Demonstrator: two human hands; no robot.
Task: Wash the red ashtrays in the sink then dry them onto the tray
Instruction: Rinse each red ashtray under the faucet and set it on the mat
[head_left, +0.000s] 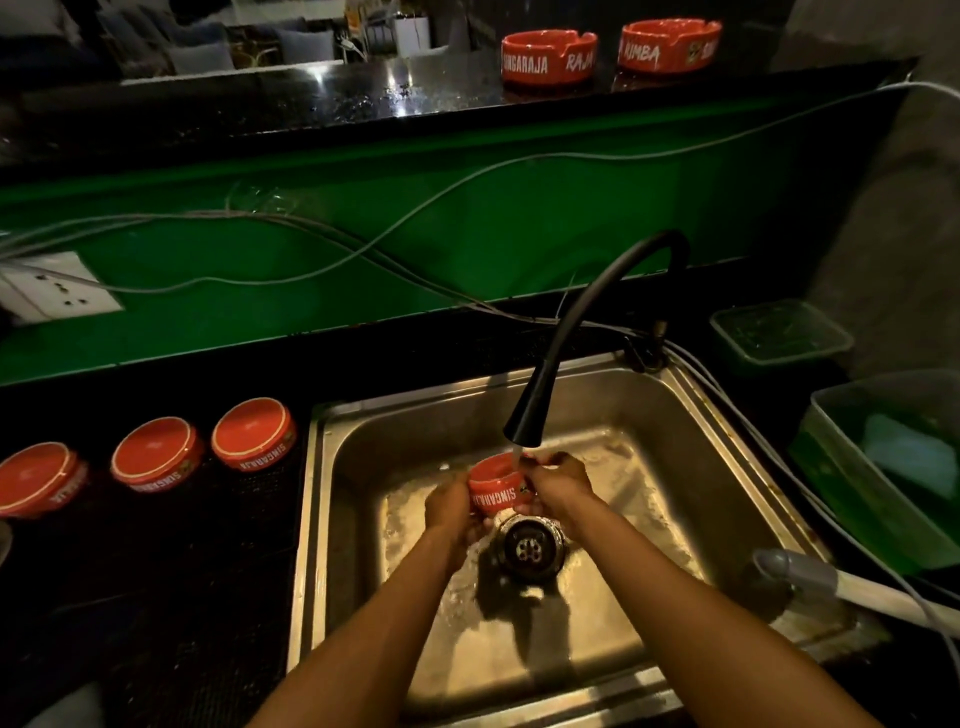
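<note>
We hold one red ashtray (497, 486) over the middle of the steel sink (727, 457), just above the drain (530, 550), with the stream from the black curved faucet (535, 410) falling onto its far rim. Our left hand (449, 506) curls around the ashtray's left side, and our right hand (558, 486) wraps its right side, with the fingertips (540, 460) hooked over the far rim under the water. The white lettering on the near wall of the ashtray reads upside down, so it appears to be held inverted. Water spreads across the sink floor around the drain.

To the left of the sink, three more red ashtrays rest upside down in a row on a dark tray (171, 545): the left one (39, 478), the middle one (156, 460) and the right one (253, 432), each close beside its neighbour but not touching. On the far black counter (311, 98), two further red ashtrays stand upright, one (548, 56) just left of the other (670, 44).

At the right, a green bin (852, 467) sits beside the sink, with a clear lidded container (779, 332) farther back. Grey cables (363, 249) trail across the green wall (519, 234), and a white wall socket (52, 291) sits at the far left.
</note>
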